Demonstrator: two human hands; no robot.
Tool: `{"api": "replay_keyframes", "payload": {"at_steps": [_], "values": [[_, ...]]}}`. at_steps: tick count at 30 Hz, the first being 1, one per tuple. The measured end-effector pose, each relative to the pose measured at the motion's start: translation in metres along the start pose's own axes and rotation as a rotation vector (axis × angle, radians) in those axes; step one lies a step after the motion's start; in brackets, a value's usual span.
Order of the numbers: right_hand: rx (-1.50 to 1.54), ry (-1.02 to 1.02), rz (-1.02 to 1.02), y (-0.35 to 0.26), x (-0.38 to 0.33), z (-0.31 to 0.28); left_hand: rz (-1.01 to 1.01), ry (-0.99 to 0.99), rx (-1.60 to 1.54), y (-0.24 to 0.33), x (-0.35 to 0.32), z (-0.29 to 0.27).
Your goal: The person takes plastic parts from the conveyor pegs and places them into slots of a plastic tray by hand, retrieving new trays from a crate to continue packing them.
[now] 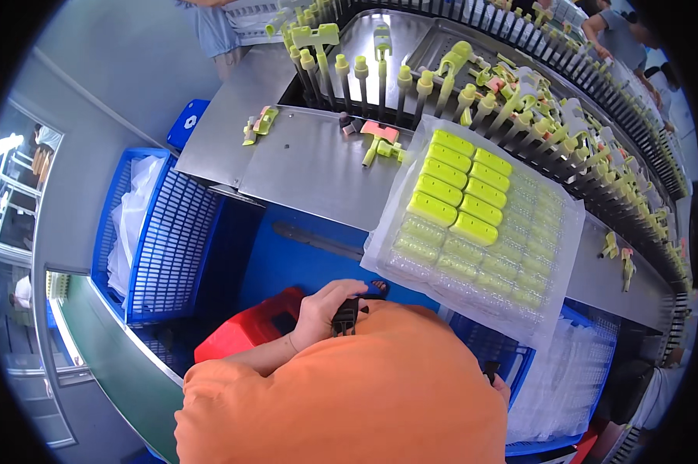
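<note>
Lower centre, the left hand (315, 315) grips a black buckle (345, 318); lower right, the right hand (502, 389) is mostly hidden, its grip impossible to tell

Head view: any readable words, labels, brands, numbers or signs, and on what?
None readable.
Blue object left of the metal table: white mark, too small to make out.
Yellow-green pieces in the clear tray: tiny dark marks, too small to tell if lettering.
Black item by the left hand: no lettering visible.
</note>
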State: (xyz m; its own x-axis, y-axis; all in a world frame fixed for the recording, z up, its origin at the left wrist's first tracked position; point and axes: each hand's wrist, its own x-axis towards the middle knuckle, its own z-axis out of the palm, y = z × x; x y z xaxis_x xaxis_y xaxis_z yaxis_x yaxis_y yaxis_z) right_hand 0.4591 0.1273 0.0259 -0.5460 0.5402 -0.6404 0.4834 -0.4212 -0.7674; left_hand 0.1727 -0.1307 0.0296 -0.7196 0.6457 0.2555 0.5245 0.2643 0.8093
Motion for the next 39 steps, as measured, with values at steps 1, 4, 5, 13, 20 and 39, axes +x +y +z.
{"api": "replay_keyframes", "payload": {"at_steps": [1,4,5,13,20,39], "values": [[-0.01,0.011,0.007,-0.002,-0.001,0.002,-0.126,0.007,-0.064,0.005,-0.005,0.004],[-0.022,0.043,0.025,0.001,-0.003,0.004,-0.398,0.04,-0.025,0.021,-0.019,0.011],[-0.017,0.065,0.034,0.003,-0.003,0.003,-0.519,0.07,0.02,0.024,-0.021,0.012],[0.033,0.056,-0.001,0.002,-0.008,0.003,-0.739,0.24,-0.441,0.032,-0.024,0.023],[0.138,0.046,-0.037,0.012,-0.008,-0.005,-0.784,0.479,-0.899,0.038,-0.008,0.02],[0.153,0.111,0.057,0.203,0.049,-0.104,-1.011,0.09,-1.073,0.042,0.004,0.008]]}}
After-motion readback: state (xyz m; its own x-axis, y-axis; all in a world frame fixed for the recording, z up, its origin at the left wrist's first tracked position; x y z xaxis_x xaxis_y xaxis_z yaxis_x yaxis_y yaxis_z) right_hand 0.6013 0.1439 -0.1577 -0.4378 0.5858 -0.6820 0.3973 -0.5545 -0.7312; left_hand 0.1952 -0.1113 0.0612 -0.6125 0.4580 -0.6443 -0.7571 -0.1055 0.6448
